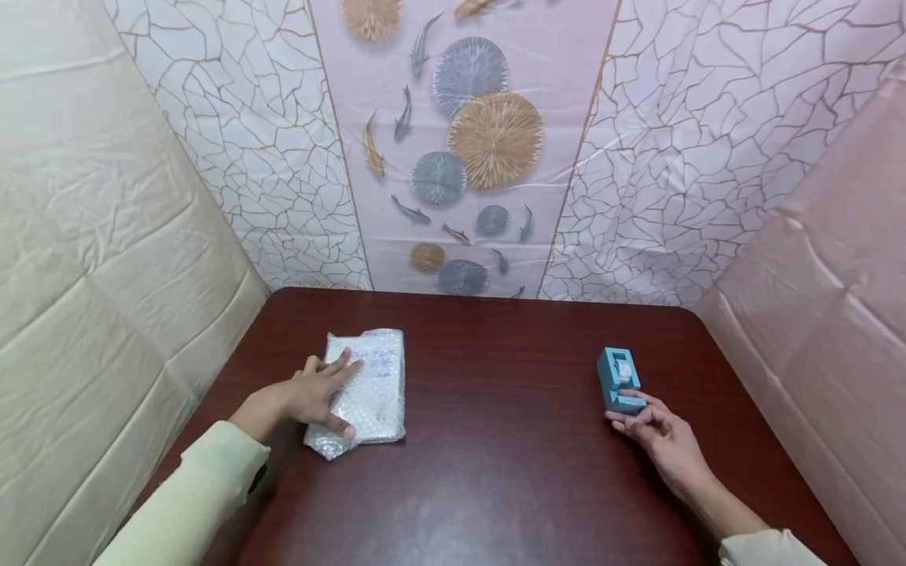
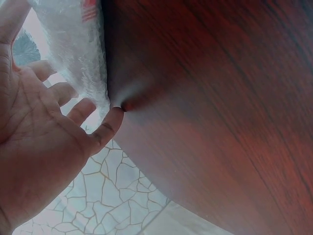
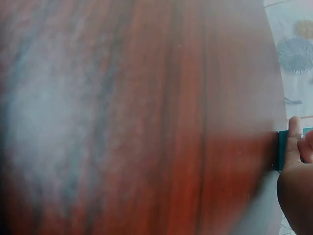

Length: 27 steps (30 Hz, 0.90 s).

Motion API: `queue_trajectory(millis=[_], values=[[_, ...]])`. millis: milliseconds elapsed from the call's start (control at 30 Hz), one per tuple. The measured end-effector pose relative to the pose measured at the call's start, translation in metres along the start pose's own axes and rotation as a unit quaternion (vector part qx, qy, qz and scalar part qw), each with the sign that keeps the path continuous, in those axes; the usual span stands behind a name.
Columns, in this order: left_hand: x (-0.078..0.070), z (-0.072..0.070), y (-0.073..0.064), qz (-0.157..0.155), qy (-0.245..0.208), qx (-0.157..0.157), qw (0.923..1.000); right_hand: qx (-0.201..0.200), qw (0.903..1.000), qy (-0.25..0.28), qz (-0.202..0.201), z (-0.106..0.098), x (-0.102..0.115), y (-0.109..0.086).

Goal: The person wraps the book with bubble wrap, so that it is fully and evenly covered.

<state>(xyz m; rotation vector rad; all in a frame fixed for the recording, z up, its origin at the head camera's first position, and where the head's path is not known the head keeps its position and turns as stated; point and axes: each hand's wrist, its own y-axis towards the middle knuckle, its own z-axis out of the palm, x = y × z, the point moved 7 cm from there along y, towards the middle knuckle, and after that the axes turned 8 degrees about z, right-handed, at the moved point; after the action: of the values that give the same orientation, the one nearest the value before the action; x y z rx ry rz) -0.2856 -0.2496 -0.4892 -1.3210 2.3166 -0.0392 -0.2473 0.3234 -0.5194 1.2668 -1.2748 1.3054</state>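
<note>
On the left of the table lies a flat package in bubble wrap (image 1: 378, 385), with faint blue marks showing through. My left hand (image 1: 311, 395) lies over its left side, fingers spread; the left wrist view shows the palm beside the wrap (image 2: 73, 44) and the little finger touching the table. At the right stands a blue tape dispenser (image 1: 609, 377) with a roll of clear tape in it. My right hand (image 1: 668, 444) grips its near end with bent fingers. In the right wrist view the dispenser (image 3: 281, 149) is mostly hidden behind that hand.
The dark red-brown wooden table (image 1: 495, 409) stretches between the two hands. A patterned curtain (image 1: 467, 236) hangs behind its far edge, and pale quilted cloth (image 1: 92, 314) closes off the left and right sides.
</note>
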Motion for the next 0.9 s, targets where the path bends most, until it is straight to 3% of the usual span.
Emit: queue_trajectory(millis=[300,533,767,900], values=[[-0.002,-0.004,-0.001,0.003,0.003,0.005,1.0,0.025,0.9984,-0.046,-0.023,0.004,-0.002,-0.01],[0.001,0.0,0.001,0.007,0.0,0.002,1.0,0.01,0.987,-0.158,-0.025,-0.001,0.009,-0.009],[0.0,-0.001,-0.001,0.007,-0.006,0.003,1.0,0.006,0.9799,-0.188,-0.065,-0.001,0.024,-0.012],[-0.002,-0.001,-0.001,0.009,-0.003,0.004,0.9999,-0.028,0.9711,-0.225,-0.074,-0.005,0.03,-0.014]])
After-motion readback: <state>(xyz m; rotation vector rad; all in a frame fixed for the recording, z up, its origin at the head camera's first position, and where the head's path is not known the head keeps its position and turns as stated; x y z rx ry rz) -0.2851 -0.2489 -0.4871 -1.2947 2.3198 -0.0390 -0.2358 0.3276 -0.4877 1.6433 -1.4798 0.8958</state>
